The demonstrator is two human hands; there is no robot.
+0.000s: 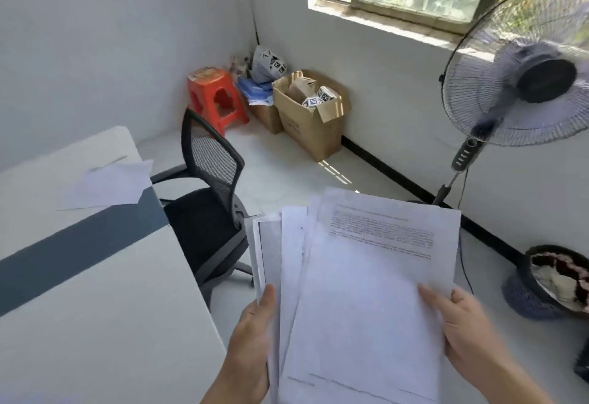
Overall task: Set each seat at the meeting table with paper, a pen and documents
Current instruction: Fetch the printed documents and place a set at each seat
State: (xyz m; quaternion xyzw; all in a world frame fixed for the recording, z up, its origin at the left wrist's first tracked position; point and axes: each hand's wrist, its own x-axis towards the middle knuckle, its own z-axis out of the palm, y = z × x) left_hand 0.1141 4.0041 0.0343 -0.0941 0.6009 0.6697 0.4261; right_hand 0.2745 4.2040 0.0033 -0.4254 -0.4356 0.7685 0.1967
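I hold a fanned stack of white papers [360,292] in front of me, off the right edge of the meeting table [95,292]. The top sheet carries printed text near its upper part. My left hand [251,336] grips the stack's left edge, thumb on top. My right hand [462,336] grips the top sheet's right edge, thumb on top. Far along the table lie white sheets [111,185] with a pale pen [110,162] just behind them. A black mesh office chair [207,203] stands at that seat.
A standing fan [522,91] is at the right, its base beside a dark round basket [554,282]. An orange plastic stool [215,98] and cardboard boxes [310,117] fill the far corner under the window. A grey band crosses the white tabletop.
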